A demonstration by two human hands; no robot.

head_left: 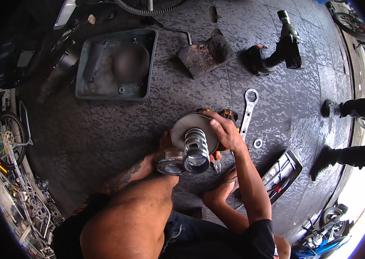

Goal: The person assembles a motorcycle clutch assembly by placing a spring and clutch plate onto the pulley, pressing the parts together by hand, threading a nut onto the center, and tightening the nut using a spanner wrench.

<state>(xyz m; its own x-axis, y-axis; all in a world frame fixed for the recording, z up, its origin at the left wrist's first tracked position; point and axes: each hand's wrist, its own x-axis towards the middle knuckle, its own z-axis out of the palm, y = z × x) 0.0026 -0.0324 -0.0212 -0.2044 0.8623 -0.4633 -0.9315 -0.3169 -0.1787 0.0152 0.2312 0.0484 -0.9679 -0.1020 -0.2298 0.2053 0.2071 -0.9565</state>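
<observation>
Between my knees is a scooter drive pulley: a flat grey metal disc with a shiny banded tube rising from its centre toward me. My right hand is closed over the disc's right rim, fingers on its face. At the left edge my left hand holds the disc from behind; most of its fingers are hidden. A round metal collar sits beside the tube, against my bare knee. Orange-handled pliers lie on the floor below the disc. A dark and orange object is partly hidden beyond my right hand.
A ring wrench and a large nut lie to the right. Farther off are a cordless impact wrench, a worn block and a grey tray. A tool tray lies lower right, near another person's legs.
</observation>
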